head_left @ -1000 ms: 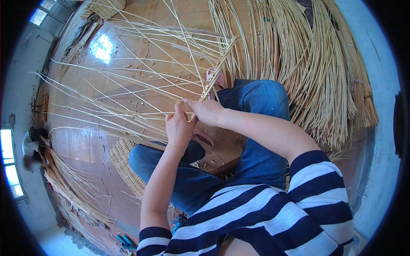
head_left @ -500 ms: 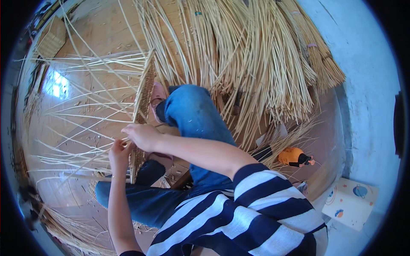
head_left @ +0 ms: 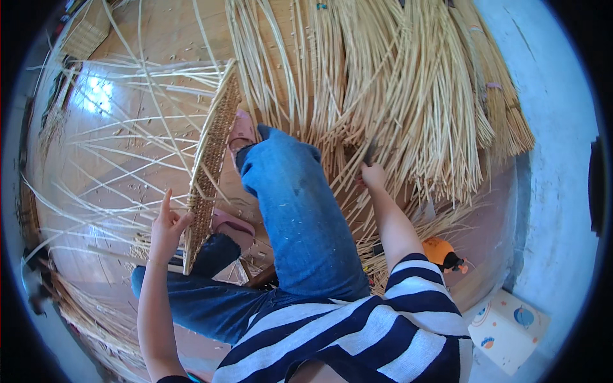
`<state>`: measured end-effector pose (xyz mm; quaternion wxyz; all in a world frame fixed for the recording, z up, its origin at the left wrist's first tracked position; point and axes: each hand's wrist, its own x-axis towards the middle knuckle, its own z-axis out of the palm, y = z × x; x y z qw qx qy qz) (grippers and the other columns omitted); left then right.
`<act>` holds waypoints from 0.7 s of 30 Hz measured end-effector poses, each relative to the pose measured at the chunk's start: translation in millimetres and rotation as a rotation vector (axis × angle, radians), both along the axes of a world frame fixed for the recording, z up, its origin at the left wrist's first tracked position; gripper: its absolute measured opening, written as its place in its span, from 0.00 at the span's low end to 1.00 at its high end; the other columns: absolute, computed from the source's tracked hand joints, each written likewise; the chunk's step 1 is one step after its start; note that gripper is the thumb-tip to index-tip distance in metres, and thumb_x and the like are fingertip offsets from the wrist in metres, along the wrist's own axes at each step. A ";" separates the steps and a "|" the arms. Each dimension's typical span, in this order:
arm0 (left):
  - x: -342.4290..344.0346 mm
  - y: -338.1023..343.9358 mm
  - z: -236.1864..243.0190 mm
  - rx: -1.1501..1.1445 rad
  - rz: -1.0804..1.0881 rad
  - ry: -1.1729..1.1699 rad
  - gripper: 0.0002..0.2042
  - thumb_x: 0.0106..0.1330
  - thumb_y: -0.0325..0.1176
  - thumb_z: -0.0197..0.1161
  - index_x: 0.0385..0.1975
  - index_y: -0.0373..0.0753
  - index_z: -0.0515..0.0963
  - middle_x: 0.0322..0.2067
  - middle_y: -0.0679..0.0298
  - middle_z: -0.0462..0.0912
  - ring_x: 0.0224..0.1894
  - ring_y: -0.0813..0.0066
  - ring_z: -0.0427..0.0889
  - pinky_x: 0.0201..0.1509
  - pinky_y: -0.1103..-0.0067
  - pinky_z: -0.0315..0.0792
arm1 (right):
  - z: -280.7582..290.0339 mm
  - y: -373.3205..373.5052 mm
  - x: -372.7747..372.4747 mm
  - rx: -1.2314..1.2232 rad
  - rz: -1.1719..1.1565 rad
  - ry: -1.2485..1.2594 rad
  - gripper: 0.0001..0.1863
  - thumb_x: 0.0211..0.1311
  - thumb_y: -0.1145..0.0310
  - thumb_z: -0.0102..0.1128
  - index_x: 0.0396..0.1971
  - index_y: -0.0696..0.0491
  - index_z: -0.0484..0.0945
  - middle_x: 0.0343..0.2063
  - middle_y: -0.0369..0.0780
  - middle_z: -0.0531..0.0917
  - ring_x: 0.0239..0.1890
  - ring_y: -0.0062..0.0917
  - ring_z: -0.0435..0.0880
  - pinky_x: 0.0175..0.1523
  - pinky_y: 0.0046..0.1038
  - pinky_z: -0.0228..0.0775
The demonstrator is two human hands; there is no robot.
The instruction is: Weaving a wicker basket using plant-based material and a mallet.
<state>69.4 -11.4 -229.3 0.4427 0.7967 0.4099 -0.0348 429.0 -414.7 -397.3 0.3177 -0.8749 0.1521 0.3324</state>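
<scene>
A flat woven wicker panel [head_left: 209, 159] stands on edge left of my knees, with long pale loose strands [head_left: 134, 172] fanning out leftward. Beside its lower part is my left hand [head_left: 167, 231], index finger stretched out and thumb reaching toward the weave. Whether the thumb presses on the panel or a strand is hard to see. My right hand [head_left: 373, 177] reaches out past my knee with its fingers closed round a dark-bladed knife [head_left: 370, 153]. The knife's blade points away among the ends of the cane bundles, and its handle is mostly hidden in the hand.
Large bundles of pale cane strands [head_left: 421, 96] lie across the far right. An orange spray bottle [head_left: 438, 253] stands right of my right arm, near a white patterned box [head_left: 509, 329] by the wall. More strands [head_left: 96, 319] lie at lower left; a woven piece [head_left: 86, 37] sits at far left.
My right hand has left the panel and moved right, taking hold of the knife by the bundles. My left hand has stayed near the panel, its index finger now extended.
</scene>
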 end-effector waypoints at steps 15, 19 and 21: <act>7.3 -8.0 25.6 0.027 -0.084 0.187 0.44 0.55 0.48 0.67 0.68 0.37 0.52 0.28 0.57 0.83 0.33 0.61 0.83 0.39 0.72 0.74 | 165.6 14.6 -72.3 0.909 -0.743 0.132 0.11 0.62 0.60 0.55 0.29 0.54 0.72 0.24 0.38 0.77 0.25 0.24 0.78 0.24 0.21 0.72; 18.6 -36.9 25.3 0.215 -0.190 0.212 0.44 0.56 0.50 0.64 0.69 0.39 0.49 0.29 0.50 0.83 0.37 0.56 0.83 0.51 0.67 0.70 | 278.8 78.3 -132.0 1.112 -0.109 0.066 0.07 0.63 0.67 0.54 0.36 0.53 0.75 0.27 0.38 0.76 0.21 0.20 0.75 0.17 0.14 0.64; 14.6 -50.4 17.2 0.263 -0.182 0.201 0.44 0.57 0.50 0.64 0.68 0.38 0.48 0.27 0.50 0.83 0.36 0.55 0.83 0.53 0.67 0.68 | 297.2 96.9 -158.0 0.870 0.459 0.182 0.11 0.62 0.68 0.57 0.44 0.51 0.76 0.29 0.37 0.76 0.24 0.21 0.77 0.22 0.19 0.69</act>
